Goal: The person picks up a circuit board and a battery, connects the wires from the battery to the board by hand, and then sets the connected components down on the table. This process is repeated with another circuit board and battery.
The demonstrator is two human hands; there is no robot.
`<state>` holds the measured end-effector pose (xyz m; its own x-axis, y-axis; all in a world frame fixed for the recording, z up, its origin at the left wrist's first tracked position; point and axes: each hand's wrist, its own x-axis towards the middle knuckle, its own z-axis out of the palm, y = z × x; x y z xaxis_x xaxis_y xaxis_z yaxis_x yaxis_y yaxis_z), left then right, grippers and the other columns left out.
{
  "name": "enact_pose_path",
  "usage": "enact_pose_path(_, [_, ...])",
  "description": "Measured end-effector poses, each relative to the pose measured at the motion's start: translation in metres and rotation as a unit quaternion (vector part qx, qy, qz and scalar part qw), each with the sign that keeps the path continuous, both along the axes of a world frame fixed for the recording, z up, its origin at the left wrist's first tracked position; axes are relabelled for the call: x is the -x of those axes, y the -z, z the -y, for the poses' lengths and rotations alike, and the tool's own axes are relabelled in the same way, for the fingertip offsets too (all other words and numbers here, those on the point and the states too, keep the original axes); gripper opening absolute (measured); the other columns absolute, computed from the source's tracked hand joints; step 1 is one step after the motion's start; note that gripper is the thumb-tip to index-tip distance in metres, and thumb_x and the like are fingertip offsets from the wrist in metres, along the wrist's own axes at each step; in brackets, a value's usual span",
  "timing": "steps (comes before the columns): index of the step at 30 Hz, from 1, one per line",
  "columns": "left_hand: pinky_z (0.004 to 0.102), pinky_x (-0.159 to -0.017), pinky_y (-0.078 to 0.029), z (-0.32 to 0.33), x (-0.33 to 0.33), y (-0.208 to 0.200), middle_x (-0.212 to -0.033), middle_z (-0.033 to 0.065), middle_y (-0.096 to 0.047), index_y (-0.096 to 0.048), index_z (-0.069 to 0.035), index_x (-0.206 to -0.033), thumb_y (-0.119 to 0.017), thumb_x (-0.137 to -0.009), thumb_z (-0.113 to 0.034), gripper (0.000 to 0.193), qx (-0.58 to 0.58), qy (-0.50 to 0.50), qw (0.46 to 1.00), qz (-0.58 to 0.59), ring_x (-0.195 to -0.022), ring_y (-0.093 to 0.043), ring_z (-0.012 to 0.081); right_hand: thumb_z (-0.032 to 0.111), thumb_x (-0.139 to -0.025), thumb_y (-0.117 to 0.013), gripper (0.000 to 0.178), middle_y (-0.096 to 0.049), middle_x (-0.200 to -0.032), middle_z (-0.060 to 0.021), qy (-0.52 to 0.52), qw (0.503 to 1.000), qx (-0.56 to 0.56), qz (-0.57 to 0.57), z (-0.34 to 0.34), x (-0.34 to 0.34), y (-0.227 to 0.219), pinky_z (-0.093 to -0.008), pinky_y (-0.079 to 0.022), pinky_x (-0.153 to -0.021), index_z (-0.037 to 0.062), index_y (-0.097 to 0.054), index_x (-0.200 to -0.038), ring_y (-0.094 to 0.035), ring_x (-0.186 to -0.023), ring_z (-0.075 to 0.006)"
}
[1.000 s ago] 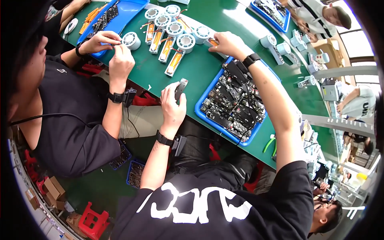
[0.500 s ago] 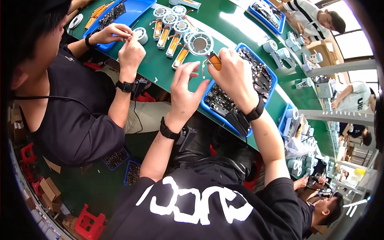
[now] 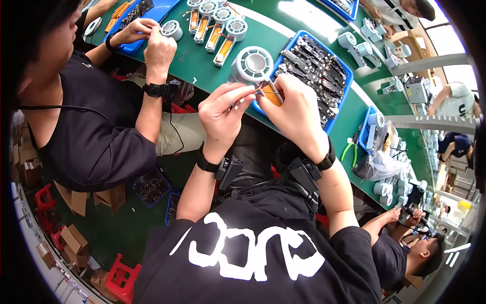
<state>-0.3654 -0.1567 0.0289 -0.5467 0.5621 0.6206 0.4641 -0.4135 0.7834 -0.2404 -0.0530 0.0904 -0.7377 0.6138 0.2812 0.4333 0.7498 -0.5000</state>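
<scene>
A light-blue handheld fan (image 3: 253,63) with a round spoked head and an open handle is held up before me over the table edge. My right hand (image 3: 299,109) is closed around its handle, where an orange battery (image 3: 272,94) shows between thumb and fingers. From the left, my left hand (image 3: 221,115) pinches thin wires (image 3: 259,88) at the base of the fan head, its fingertips close to my right thumb. The wire ends are partly hidden by the fingers.
A blue tray (image 3: 349,83) of dark circuit-board strips lies beyond my right hand. Several similar fans (image 3: 223,38) with orange batteries stand at the far left. Green-handled pliers (image 3: 348,148) and a plastic bag (image 3: 379,166) lie at right. A co-worker (image 3: 96,116) sits close on my left.
My left hand has gone from open fingers to a pinch on the wires. My right hand has brought the fan nearer and tilted its head. The view has shifted slightly.
</scene>
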Motion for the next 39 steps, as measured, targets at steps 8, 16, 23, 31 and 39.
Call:
enact_pose_path(8, [0.0292,-0.074,-0.059,0.012,-0.026,0.004,-0.095,0.0144,-0.071,-0.071,0.005,-0.101,-0.073,-0.086,0.007,0.015,-0.091,0.046,0.962,0.253,-0.082,-0.07,0.0191,0.022,-0.08,-0.08,0.032,-0.058,-0.066,-0.0075,-0.008,0.968,0.238,-0.077,0.013,-0.02,-0.005,-0.0291,-0.042,-0.056,-0.002,-0.06,-0.077,-0.048,-0.059,-0.0093])
enact_pose_path(16, [0.0298,-0.078,-0.053,0.019,-0.059,0.006,-0.098,0.0094,-0.069,-0.07,0.001,-0.102,-0.075,-0.085,0.002,0.018,0.057,0.108,0.976,0.18,-0.091,-0.066,0.0166,0.018,-0.081,-0.08,0.033,-0.051,-0.061,-0.0085,0.09,0.981,0.161,-0.061,0.034,-0.065,0.009,-0.0311,-0.038,-0.052,0.0005,-0.053,-0.073,-0.045,-0.054,-0.0144])
enact_pose_path(23, [0.0567,-0.117,-0.026,0.049,0.008,-0.026,-0.153,0.0261,-0.035,-0.044,-0.002,-0.145,-0.073,-0.089,-0.051,0.079,-0.057,-0.257,0.935,-0.237,-0.143,-0.033,0.0401,0.014,-0.09,-0.073,0.023,-0.046,-0.067,0.0025,0.212,0.953,0.177,-0.128,0.02,-0.159,0.03,-0.0262,-0.032,-0.055,-0.0005,-0.057,-0.083,-0.038,-0.062,-0.0061])
enact_pose_path(31, [0.0335,-0.077,-0.052,0.047,0.004,0.019,-0.086,0.0135,-0.066,-0.065,0.004,-0.092,-0.06,-0.1,-0.015,0.021,0.158,0.09,0.983,0.032,-0.081,-0.065,0.0236,0.019,-0.091,-0.074,0.027,-0.052,-0.07,-0.0012,0.378,0.906,0.156,-0.112,0.013,-0.207,0.08,-0.0304,-0.041,-0.061,-0.0012,-0.057,-0.084,-0.046,-0.065,-0.012])
enact_pose_path(39, [0.0313,-0.08,-0.051,-0.029,-0.031,0.064,-0.094,0.01,-0.066,-0.066,0.002,-0.103,-0.068,-0.094,-0.014,0.018,0.227,-0.068,0.967,-0.094,-0.087,-0.064,0.0223,0.03,-0.087,-0.077,0.036,-0.06,-0.074,-0.0156,0.441,0.893,0.084,-0.016,-0.008,-0.219,0.121,-0.0419,-0.048,-0.066,-0.0012,-0.059,-0.084,-0.058,-0.066,-0.0283])
